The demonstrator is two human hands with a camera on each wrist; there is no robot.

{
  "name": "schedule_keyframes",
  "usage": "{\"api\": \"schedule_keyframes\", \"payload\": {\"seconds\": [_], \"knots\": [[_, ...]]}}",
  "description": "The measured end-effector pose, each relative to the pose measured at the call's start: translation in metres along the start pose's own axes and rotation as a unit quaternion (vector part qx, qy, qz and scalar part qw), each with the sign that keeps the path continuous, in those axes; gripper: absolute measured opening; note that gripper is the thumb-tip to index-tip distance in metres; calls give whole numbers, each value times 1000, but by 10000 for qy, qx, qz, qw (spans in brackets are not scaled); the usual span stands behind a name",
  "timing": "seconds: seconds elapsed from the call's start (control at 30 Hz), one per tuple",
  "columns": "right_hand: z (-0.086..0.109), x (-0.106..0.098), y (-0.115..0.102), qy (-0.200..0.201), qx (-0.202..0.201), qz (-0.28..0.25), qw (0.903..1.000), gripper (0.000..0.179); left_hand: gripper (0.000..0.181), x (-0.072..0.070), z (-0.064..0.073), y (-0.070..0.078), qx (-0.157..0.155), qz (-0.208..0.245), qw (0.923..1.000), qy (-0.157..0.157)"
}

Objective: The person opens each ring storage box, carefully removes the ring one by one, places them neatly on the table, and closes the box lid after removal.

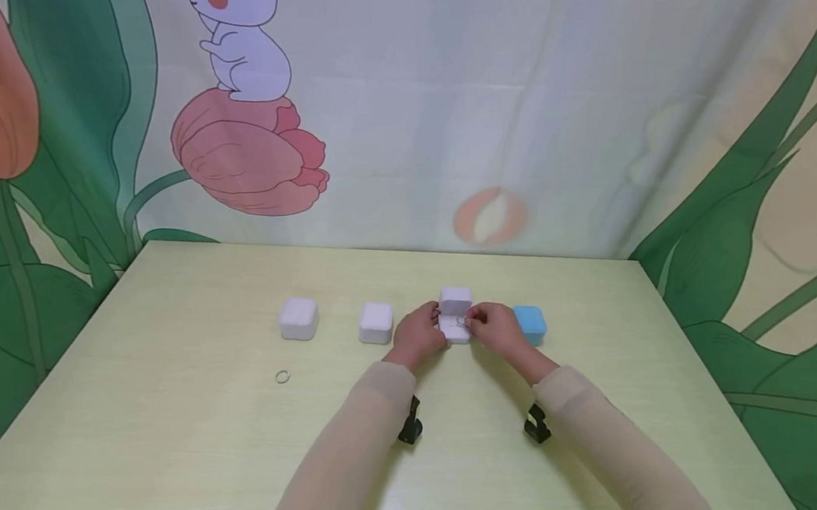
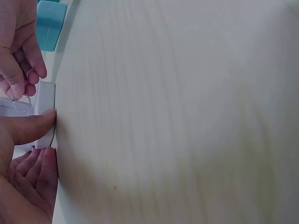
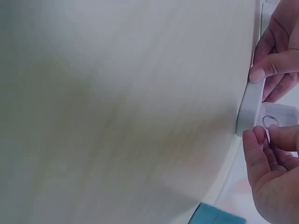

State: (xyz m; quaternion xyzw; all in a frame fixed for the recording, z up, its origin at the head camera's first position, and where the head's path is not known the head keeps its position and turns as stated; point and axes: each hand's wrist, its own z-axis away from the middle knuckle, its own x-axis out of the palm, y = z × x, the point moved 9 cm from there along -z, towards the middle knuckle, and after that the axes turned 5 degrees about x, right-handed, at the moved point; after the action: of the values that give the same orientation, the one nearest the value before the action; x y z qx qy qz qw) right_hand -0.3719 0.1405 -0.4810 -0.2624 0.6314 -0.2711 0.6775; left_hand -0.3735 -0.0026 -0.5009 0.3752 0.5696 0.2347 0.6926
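Note:
A small white ring box (image 1: 455, 300) stands on the table with its lid raised toward the back. My left hand (image 1: 419, 336) grips the box from the left, its thumb (image 2: 35, 128) laid along the front wall of the base. On the other side, my right hand (image 1: 499, 327) pinches a silver ring with a beaded band (image 3: 264, 121) between thumb and fingertips. The ring is held upright over the base of the box, in front of the lid's inner face. Part of the base is hidden behind the fingers.
A blue box (image 1: 531, 325) stands just right of my right hand. Two closed white boxes (image 1: 299, 318) are to the left, the nearer one (image 1: 376, 323) close to my left hand. Another ring (image 1: 283, 382) lies on the table (image 1: 180, 425) in front of them. A printed curtain (image 1: 401, 131) hangs behind.

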Motion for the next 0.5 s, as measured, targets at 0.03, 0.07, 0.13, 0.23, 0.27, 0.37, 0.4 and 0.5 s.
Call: {"api": "schedule_keyframes", "payload": {"seconds": [0.03,0.07,0.13,0.23,0.27,0.37,0.4,0.5], "knots": [[0,-1,0,10,9,-24,10000,15,76,0,0,0,-3,13,10000,5],[1,-2,0,15,10,-40,10000,16,76,0,0,0,-6,24,10000,6],[2,-3,-1,39,2,-68,10000,16,77,0,0,1,-3,34,10000,13],[3,-5,-2,76,-29,-126,9999,17,77,0,-1,2,1,34,10000,18],[4,-6,-3,85,-29,-156,9998,17,77,-1,0,2,0,27,10000,19],[6,-8,-5,86,-30,-281,9996,17,76,-1,0,2,3,-10,10000,22],[7,-9,-6,77,-29,-310,9995,18,76,-1,0,2,0,-16,10000,22],[10,-11,-9,48,-53,-407,9991,18,76,-1,1,1,-3,-45,10000,15]]}}
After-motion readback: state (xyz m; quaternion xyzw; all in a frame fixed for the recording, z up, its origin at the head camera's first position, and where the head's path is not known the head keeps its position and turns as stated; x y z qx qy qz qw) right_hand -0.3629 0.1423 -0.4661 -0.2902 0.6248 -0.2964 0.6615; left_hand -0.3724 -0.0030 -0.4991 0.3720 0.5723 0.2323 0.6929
